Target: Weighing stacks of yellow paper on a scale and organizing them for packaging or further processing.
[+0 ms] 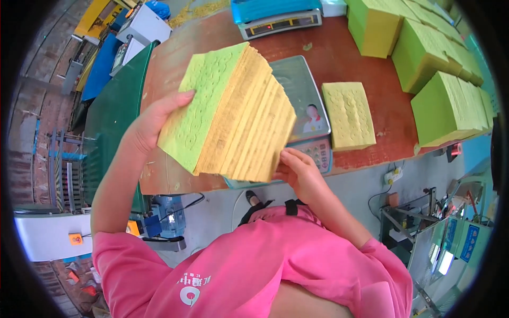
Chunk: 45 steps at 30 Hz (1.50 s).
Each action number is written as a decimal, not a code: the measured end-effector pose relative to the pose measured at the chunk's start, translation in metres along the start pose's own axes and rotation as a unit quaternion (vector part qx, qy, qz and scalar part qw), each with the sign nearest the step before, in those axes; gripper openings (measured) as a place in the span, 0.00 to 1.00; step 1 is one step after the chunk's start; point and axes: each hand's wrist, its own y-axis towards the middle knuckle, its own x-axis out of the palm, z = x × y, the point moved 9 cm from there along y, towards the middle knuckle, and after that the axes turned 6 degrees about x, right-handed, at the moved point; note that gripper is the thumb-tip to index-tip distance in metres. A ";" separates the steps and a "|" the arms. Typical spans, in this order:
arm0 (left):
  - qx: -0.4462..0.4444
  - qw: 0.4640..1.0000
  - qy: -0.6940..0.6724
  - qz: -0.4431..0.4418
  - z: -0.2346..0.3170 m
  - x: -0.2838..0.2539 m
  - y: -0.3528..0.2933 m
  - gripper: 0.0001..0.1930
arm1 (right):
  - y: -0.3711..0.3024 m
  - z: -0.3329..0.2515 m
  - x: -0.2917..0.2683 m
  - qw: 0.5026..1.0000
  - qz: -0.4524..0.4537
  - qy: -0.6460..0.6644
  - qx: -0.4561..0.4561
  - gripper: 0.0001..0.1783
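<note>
Stack [233, 114] of yellow-green sheets, thick and punched with wavy marks, is what I have between both hands, tilted, over the front half of the counter [363, 71] toward its front edge. My left hand [159, 114] grips the green face's left side, thumb laid on top; those fingers are parted around the stack, the rest hidden beneath it. My right hand [299, 169] is at the lower right corner, fingers curled and close together against the sheets; how firmly they press I cannot tell.

Behind the stack, a flat weighing scale [297, 79] lies partly covered from my view, its keypad toward the counter's front edge. I cannot tell whether the stack touches it. Just right of the scale, a single yellow block [348, 115] sits near that front edge. Along the counter's right edge stand rows of similar stacks [424, 53], and a second scale [281, 24] with a blue tray is by the far edge.
</note>
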 end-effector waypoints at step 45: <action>0.338 0.928 0.034 0.153 -0.122 -0.416 -0.105 0.28 | 0.237 0.114 0.226 0.935 0.041 -0.317 -0.153 0.34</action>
